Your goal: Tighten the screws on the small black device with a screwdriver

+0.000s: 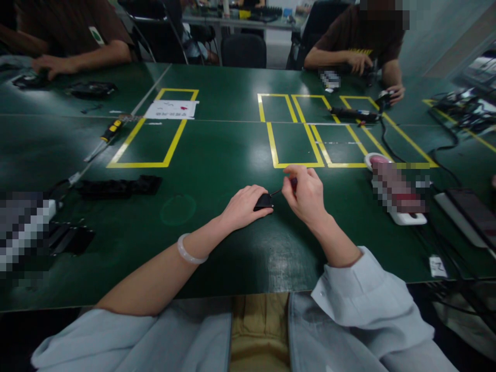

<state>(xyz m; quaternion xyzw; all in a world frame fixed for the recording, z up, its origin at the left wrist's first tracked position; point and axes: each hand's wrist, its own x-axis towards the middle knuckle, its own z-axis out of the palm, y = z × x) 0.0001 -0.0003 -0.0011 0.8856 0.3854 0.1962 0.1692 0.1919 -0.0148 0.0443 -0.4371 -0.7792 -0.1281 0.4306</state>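
Observation:
My left hand [245, 205] lies on the green table [217, 150] with its fingers closed over a small black part [264, 201], pinning it down. My right hand [305, 195] is just right of it, gripping a small screwdriver [293, 183] with a dark red handle. The tool's thin shaft points left and down at the black part. A pale bangle sits on my left wrist.
Yellow tape boxes [294, 139] mark the table ahead. Black parts [118, 186] lie at the left, a yellow-black screwdriver [108, 133] beyond them. A white power strip [399, 201] and cables sit to the right. Other people's hands [360, 63] work at the far side.

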